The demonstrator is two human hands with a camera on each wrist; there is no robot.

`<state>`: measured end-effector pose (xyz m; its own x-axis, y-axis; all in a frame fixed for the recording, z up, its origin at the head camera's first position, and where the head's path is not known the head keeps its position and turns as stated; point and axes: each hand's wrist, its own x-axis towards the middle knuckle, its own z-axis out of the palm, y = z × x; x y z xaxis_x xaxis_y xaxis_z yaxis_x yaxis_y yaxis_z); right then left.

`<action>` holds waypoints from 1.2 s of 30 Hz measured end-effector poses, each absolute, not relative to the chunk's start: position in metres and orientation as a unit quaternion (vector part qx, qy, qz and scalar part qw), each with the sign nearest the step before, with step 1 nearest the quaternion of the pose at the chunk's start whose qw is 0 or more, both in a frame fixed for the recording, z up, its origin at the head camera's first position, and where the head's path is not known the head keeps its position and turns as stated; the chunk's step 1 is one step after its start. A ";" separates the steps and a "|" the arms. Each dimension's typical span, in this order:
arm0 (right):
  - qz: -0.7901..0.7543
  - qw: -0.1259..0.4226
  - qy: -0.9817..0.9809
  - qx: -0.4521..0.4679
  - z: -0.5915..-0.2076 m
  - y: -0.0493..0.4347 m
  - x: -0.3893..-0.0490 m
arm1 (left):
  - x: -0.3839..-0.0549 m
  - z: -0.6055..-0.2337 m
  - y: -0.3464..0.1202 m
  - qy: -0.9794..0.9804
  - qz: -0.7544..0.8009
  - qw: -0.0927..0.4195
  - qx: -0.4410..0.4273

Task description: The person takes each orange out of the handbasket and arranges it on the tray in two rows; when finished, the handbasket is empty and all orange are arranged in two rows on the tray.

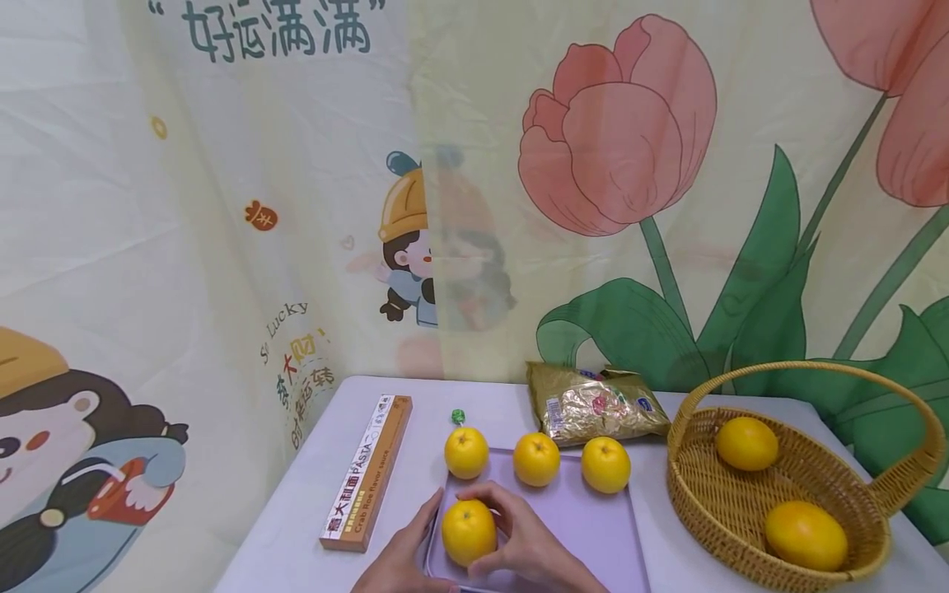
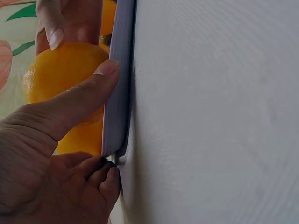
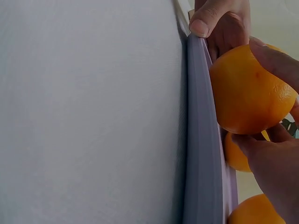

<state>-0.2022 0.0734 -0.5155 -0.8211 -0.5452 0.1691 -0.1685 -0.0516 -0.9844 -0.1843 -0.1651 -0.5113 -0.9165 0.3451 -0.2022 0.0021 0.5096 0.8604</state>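
Note:
A pale purple tray (image 1: pixel 593 527) lies on the white table. My right hand (image 1: pixel 522 531) grips an orange (image 1: pixel 469 534) at the tray's near left part, fingers over its far side and thumb at its near side. The left hand (image 1: pixel 408 552) holds the tray's near left corner; in the left wrist view its thumb (image 2: pixel 108 68) lies on the rim and its fingers curl round the end. Along the tray's back edge sit three more oranges: a left one (image 1: pixel 466 452), a middle one (image 1: pixel 537 459) and a right one (image 1: pixel 605 464).
To the left lies a long pasta box (image 1: pixel 368 473). A gold foil bag (image 1: pixel 600 405) and a small green-wrapped item (image 1: pixel 458 417) are behind the tray. At right stands a handled wicker basket (image 1: pixel 689 502) with two orange fruits inside. A printed curtain (image 1: pixel 474 99) hangs behind the table.

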 end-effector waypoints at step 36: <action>-0.594 0.077 0.746 -0.289 -0.518 0.071 -0.201 | -0.186 -0.511 -0.163 0.850 0.483 0.194 0.075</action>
<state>-0.2008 0.0712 -0.5176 -0.8207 -0.5234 0.2292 -0.3405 0.1260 -0.9318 -0.1860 -0.1630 -0.5109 -0.9131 0.3154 -0.2583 -0.0604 0.5219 0.8509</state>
